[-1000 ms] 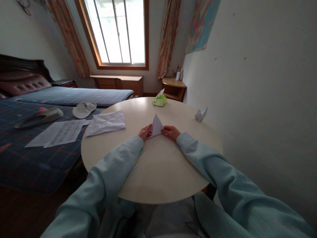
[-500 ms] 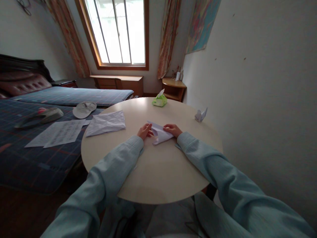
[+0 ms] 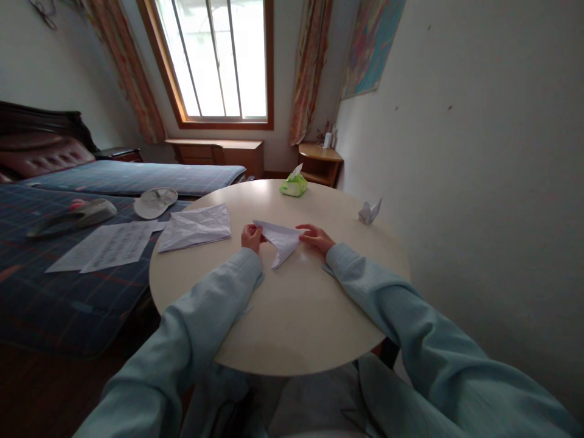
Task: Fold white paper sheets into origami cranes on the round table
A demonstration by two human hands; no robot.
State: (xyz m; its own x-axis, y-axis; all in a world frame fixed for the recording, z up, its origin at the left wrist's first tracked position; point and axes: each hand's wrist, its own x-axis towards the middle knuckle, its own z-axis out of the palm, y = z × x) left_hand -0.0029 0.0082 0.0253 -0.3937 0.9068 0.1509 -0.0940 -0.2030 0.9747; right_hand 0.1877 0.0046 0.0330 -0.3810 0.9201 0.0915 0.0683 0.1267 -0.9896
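Observation:
A folded sheet of white paper is held between my hands just above the round table. My left hand pinches its left corner. At the opposite corner, the fingers of my right hand grip the paper. One pointed flap hangs down toward me from the middle. The paper forms a rough triangle with its long edge on the far side.
A stack of creased paper lies at the table's left. A green tissue pack sits at the far edge, and a small folded paper figure stands at the right. Printed sheets and a cap rest on the bed.
My left hand has moved left and slightly up, drawing the paper's left corner with it. The paper is spread wider, and its lower point has shifted left. My right hand has barely moved.

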